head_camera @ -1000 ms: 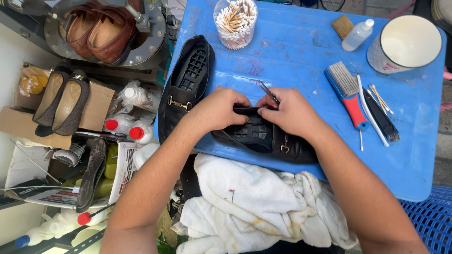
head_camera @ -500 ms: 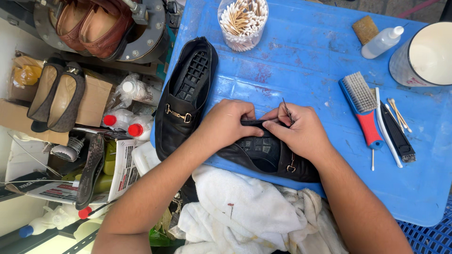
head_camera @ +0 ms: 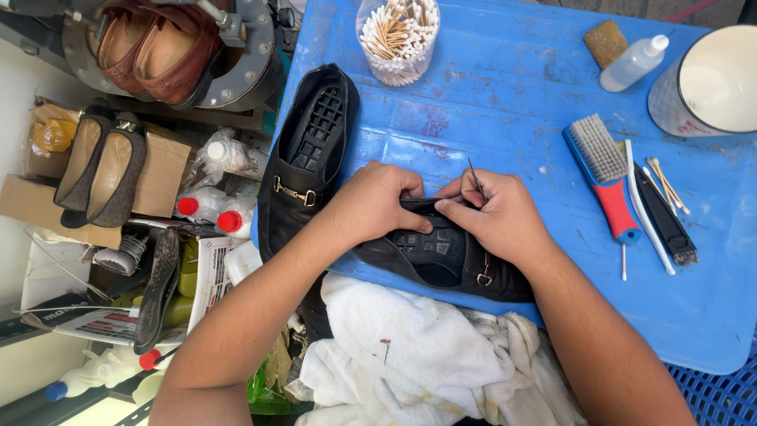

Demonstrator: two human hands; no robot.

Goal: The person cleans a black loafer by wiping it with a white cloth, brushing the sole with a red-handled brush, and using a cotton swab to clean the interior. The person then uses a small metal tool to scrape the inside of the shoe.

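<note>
A black loafer [head_camera: 441,256] lies on its side on the blue table [head_camera: 512,102], sole facing me. My left hand [head_camera: 374,201] grips its toe end, fingers curled over the edge. My right hand [head_camera: 497,217] rests on the same shoe and pinches a thin metal pick [head_camera: 475,180] against the sole edge. A second black loafer [head_camera: 303,162] with a metal buckle lies sole-up at the table's left edge, just left of my left hand.
A jar of cotton swabs [head_camera: 397,35], a small bottle [head_camera: 633,63], a white cup [head_camera: 710,79], a red-handled brush [head_camera: 605,177] and slim tools [head_camera: 662,213] sit on the table. A white cloth [head_camera: 402,355] lies at the near edge. Shoes, boxes and bottles [head_camera: 118,173] crowd the left.
The view has shifted slightly. My hands stay on the loafer, and the right hand has raised the pick more upright at the sole edge.
</note>
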